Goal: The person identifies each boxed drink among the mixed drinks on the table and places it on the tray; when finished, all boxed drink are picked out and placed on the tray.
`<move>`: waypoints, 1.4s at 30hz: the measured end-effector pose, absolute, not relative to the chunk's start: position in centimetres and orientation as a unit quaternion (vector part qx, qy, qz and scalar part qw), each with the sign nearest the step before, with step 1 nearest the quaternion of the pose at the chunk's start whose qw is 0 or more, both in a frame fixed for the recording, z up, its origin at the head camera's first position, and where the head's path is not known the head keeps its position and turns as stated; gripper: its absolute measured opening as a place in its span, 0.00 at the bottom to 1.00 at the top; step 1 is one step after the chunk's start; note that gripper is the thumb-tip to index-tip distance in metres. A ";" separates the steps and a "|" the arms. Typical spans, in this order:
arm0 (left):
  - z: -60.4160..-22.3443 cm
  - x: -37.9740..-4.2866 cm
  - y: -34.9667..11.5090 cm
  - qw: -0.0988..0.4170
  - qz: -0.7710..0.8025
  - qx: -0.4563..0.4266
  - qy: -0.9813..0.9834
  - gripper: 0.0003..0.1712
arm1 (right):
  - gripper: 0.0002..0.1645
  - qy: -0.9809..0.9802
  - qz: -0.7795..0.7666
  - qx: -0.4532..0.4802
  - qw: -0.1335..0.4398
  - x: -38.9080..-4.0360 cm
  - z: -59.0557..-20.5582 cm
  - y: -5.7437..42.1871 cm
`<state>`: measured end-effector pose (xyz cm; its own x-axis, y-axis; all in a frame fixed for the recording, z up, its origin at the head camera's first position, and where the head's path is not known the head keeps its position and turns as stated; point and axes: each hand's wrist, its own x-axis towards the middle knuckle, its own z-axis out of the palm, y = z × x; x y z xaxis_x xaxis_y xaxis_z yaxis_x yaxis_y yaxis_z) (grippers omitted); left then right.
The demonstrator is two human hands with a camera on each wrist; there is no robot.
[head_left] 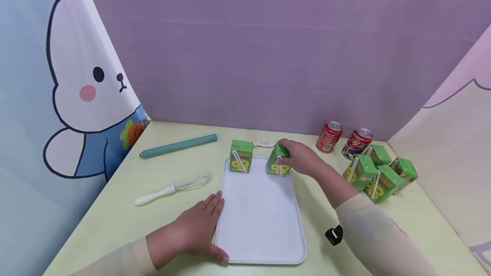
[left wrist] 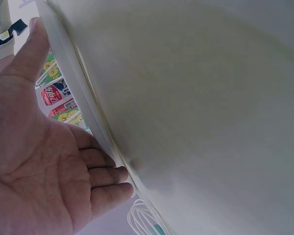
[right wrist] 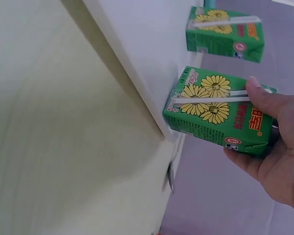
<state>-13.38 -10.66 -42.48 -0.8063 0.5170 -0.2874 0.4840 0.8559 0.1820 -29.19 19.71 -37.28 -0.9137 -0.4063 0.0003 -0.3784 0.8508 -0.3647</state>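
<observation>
My right hand grips a green drink carton by its upper part, at the far right corner of the white tray. In the right wrist view the thumb lies on the front of that drink carton, beside its white straw, and its base meets the tray. A second drink carton stands upright at the tray's far left corner. At the tray's near left edge rests my left hand, fingers straight, thumb on the near corner. The left wrist view shows its palm against the rim.
Left of the tray lie a whisk and a teal rod. A white-handled utensil lies behind it. Two soda cans and several more green cartons stand at the right. A purple backdrop rises behind the table.
</observation>
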 end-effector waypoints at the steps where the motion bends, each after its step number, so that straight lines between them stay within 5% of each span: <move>1: -42.5 -13.4 -10.7 0.164 0.048 0.264 0.949 0.79 | 0.31 0.960 -0.183 -0.208 0.039 -29.3 -37.4 19.5; 18: -42.5 -13.3 -10.7 0.168 0.046 0.259 0.950 0.80 | 0.33 0.955 -0.189 -0.222 0.044 -30.3 -38.4 18.0; 24: -42.3 -13.2 -10.6 0.169 0.052 0.260 0.949 0.80 | 0.42 0.957 -0.192 -0.214 0.049 -29.9 -38.1 18.3; 42: -42.5 -13.4 -10.7 0.172 0.057 0.265 0.947 0.79 | 0.56 0.971 -0.209 -0.068 -0.090 -25.5 -33.3 29.0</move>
<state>-13.35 -10.70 -42.46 -0.8008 0.5212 -0.2952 0.4824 0.8533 0.1980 -25.52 28.97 -33.29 -0.9745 -0.0944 0.2036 -0.1698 0.9035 -0.3935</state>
